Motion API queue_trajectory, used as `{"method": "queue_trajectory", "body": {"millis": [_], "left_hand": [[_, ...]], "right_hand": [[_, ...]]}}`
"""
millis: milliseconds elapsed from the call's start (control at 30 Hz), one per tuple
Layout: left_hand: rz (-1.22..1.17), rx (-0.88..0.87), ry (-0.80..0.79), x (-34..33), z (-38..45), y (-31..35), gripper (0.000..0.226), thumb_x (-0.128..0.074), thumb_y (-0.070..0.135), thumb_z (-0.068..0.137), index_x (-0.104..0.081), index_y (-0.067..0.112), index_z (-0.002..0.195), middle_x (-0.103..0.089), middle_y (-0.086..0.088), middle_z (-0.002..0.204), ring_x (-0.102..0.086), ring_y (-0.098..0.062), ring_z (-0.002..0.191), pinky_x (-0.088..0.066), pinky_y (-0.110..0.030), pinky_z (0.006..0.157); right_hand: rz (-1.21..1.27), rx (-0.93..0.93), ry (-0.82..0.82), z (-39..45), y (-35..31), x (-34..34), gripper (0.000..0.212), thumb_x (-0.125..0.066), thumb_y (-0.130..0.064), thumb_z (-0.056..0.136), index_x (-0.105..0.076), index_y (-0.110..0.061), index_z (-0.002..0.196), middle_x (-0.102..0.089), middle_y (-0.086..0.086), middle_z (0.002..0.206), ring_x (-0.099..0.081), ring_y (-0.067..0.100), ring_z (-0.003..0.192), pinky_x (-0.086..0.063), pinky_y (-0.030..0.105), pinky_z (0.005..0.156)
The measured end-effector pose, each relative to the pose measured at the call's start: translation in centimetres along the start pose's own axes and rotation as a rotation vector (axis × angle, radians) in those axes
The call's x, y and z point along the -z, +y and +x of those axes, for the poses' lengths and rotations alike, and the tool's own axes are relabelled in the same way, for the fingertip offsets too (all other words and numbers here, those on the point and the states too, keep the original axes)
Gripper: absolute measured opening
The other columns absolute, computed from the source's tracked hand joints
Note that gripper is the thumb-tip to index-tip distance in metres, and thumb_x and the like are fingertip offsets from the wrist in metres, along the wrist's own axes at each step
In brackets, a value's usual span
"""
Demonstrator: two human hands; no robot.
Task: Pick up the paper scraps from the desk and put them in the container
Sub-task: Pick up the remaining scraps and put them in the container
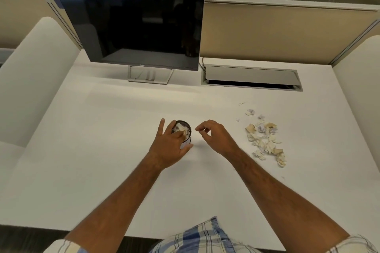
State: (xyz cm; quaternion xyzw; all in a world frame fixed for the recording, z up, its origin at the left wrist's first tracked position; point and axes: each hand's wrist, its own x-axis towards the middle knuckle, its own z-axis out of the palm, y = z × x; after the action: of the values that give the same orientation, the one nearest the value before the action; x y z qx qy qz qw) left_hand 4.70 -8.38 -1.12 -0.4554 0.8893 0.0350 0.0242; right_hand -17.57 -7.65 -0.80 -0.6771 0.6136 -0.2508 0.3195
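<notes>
A small round dark container (186, 126) stands mid-desk, with crumpled paper showing inside it. My left hand (170, 144) wraps around its near-left side, thumb on the right wall and a finger lying over the rim onto the paper. My right hand (216, 136) hovers just right of the container, fingers loosely curled and apart, with nothing visible in them. A pile of torn tan, white and pale purple paper scraps (265, 139) lies on the white desk (102, 150) to the right of my right hand. A few stray scraps (250, 112) sit beyond the pile.
A dark Dell monitor (133, 24) on a stand sits at the back left. A grey cable hatch (250, 77) is set into the desk at the back right. Beige partitions enclose the desk at the back and sides. The desk's front edge runs near my plaid shirt.
</notes>
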Motion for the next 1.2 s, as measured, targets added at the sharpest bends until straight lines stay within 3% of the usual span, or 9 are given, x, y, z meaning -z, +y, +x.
{"method": "queue_trajectory", "body": {"millis": [167,333,467,567,667,767,833,967,1200], "left_hand": [[0.070,0.050,-0.224,0.2,1.7,0.2,0.090,-0.003,0.084,0.089,-0.054,0.034,0.143,-0.056,0.008,0.148,-0.012,-0.030,0.156,0.013,-0.063,0.120],[0.094,0.084,-0.294,0.8,3.0,0.6,0.100,0.002,0.089,0.084,-0.059,0.033,0.140,-0.055,0.004,0.149,-0.012,-0.028,0.156,0.017,-0.065,0.117],[0.065,0.104,-0.216,1.3,2.5,0.5,0.093,0.004,0.083,0.089,-0.066,0.037,0.130,-0.064,0.011,0.138,-0.020,-0.027,0.154,0.017,-0.064,0.117],[0.092,0.105,-0.048,1.5,1.8,0.2,0.060,-0.018,0.069,0.100,-0.072,0.045,0.114,-0.071,0.015,0.120,-0.039,-0.026,0.146,0.003,-0.065,0.120],[0.108,0.098,0.178,1.6,1.5,0.0,0.043,-0.038,0.054,0.102,-0.076,0.034,0.093,-0.071,0.010,0.106,-0.051,-0.025,0.132,-0.009,-0.062,0.121],[0.115,0.034,0.363,2.0,1.7,1.3,0.026,-0.050,0.036,0.098,-0.072,0.024,0.091,-0.067,0.002,0.104,-0.056,-0.029,0.119,-0.022,-0.057,0.118],[0.065,-0.022,0.404,2.4,2.3,2.9,0.017,-0.056,0.029,0.095,-0.071,0.023,0.090,-0.065,0.002,0.103,-0.058,-0.028,0.113,-0.030,-0.050,0.112],[-0.190,-0.161,0.352,2.8,4.0,7.0,0.008,-0.067,0.020,0.090,-0.073,0.018,0.095,-0.064,0.000,0.100,-0.058,-0.029,0.102,-0.046,-0.038,0.089],[-0.386,-0.134,0.062,1.1,6.6,13.6,0.028,-0.068,0.027,0.093,-0.065,0.019,0.120,-0.058,0.001,0.119,-0.053,-0.024,0.108,-0.052,-0.038,0.080]], "right_hand": [[0.017,-0.050,0.002,-1.5,1.4,0.7,0.018,-0.060,-0.013,0.096,-0.072,-0.023,0.104,-0.066,-0.010,0.097,-0.062,0.004,0.086,-0.049,0.020,0.081],[0.040,-0.103,0.005,-2.7,2.7,1.4,0.017,-0.061,-0.014,0.096,-0.072,-0.025,0.103,-0.066,-0.010,0.097,-0.061,0.003,0.085,-0.046,0.014,0.077],[0.058,-0.141,0.010,-3.7,4.1,2.3,0.018,-0.061,-0.015,0.095,-0.072,-0.027,0.102,-0.067,-0.012,0.097,-0.061,0.002,0.085,-0.043,0.010,0.074],[0.071,-0.181,0.021,-4.6,5.3,3.1,0.018,-0.061,-0.016,0.095,-0.073,-0.028,0.101,-0.067,-0.012,0.096,-0.061,0.002,0.085,-0.043,0.011,0.074],[0.059,-0.212,0.029,-5.6,6.6,3.9,0.017,-0.061,-0.016,0.095,-0.073,-0.027,0.102,-0.067,-0.013,0.096,-0.061,0.001,0.086,-0.044,0.013,0.076],[0.061,-0.242,0.038,-6.4,7.8,4.8,0.017,-0.061,-0.016,0.095,-0.073,-0.026,0.102,-0.068,-0.011,0.098,-0.061,0.002,0.087,-0.048,0.018,0.079],[0.065,-0.263,0.051,-7.1,8.7,5.5,0.017,-0.061,-0.015,0.095,-0.073,-0.025,0.102,-0.069,-0.010,0.099,-0.062,0.004,0.088,-0.050,0.021,0.081],[0.071,-0.328,0.119,-9.0,11.0,7.4,0.016,-0.064,-0.013,0.094,-0.073,-0.025,0.100,-0.068,-0.009,0.099,-0.061,0.001,0.085,-0.046,0.012,0.077],[0.008,-0.406,0.262,-13.0,15.6,11.4,0.021,-0.069,0.002,0.087,-0.073,-0.013,0.100,-0.064,0.002,0.101,-0.060,0.014,0.084,-0.041,0.002,0.078]]}}
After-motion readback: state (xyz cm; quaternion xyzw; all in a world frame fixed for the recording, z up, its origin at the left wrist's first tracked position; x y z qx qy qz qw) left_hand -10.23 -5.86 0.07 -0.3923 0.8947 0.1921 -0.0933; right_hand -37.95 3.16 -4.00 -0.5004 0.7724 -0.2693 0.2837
